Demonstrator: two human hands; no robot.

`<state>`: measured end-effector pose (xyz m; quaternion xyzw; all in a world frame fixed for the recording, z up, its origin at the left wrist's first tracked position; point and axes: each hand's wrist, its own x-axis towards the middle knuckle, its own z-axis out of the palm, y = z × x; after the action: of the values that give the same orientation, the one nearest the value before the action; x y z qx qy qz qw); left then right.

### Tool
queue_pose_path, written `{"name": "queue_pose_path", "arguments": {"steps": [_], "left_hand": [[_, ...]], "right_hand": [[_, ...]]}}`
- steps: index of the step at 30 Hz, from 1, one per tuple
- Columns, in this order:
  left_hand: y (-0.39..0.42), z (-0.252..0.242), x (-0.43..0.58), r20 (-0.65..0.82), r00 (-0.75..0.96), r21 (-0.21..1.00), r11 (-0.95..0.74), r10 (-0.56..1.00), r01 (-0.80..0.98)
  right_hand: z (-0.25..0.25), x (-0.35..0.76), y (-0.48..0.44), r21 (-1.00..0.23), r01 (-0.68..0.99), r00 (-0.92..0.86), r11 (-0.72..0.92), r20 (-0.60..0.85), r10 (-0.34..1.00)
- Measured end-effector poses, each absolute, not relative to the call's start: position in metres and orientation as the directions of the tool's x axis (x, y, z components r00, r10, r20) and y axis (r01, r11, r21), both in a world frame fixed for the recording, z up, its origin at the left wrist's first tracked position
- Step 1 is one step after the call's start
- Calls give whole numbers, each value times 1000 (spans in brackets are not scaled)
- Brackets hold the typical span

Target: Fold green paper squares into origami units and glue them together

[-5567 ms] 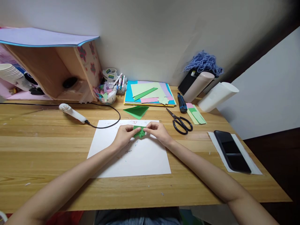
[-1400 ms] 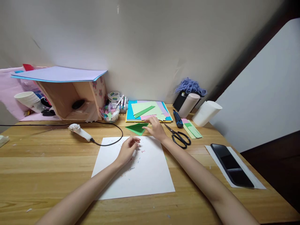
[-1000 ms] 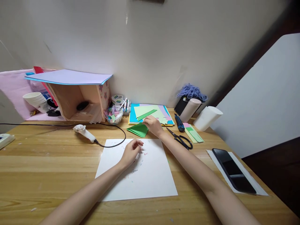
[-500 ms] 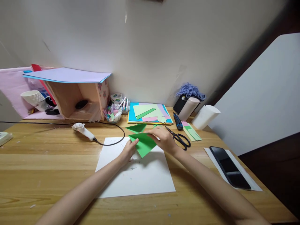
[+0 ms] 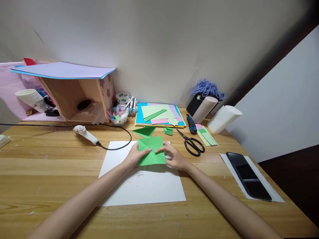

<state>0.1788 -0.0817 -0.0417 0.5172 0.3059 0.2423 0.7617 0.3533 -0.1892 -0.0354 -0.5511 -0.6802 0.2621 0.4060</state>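
Observation:
A square sheet of green paper (image 5: 151,157) with crease lines is held up over a white sheet (image 5: 147,189). My left hand (image 5: 136,155) grips its left side, thumb pressed flat on the front and the other fingers hidden behind. At the right edge my right hand (image 5: 175,158) has curled fingers on the paper, one fingertip resting on its face. Just beyond lie a folded green paper triangle (image 5: 145,131) and a small folded green piece (image 5: 168,131). Black-handled scissors (image 5: 194,146) lie to the right.
A white glue gun (image 5: 86,134) with a black cord lies at left, before an open box (image 5: 107,93). Coloured paper (image 5: 139,116) is stacked at the back. A utility knife (image 5: 191,124), paper strips (image 5: 206,136), a white roll (image 5: 224,119) and a phone (image 5: 248,176) stand or lie at right.
The green paper has turned from a tilted, corner-down position to a squarer one facing me. My right hand has moved from its top edge down to its right side. The view has shifted slightly.

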Motion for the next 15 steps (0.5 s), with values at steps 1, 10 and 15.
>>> {"name": "queue_pose_path", "arguments": {"steps": [1, 10, 15], "left_hand": [[-82, -42, 179, -213, 698, 939, 340, 684, -46], [-79, -44, 179, -182, 736, 983, 148, 652, 112], [-79, -39, 179, -231, 860, 964, 226, 455, 139]], "right_hand": [[-37, 352, -189, -805, 534, -66, 257, 264, 962], [-45, 353, -182, -903, 359, 93, 237, 287, 953], [-51, 355, -180, -946, 288, 222, 146, 214, 951]]}}
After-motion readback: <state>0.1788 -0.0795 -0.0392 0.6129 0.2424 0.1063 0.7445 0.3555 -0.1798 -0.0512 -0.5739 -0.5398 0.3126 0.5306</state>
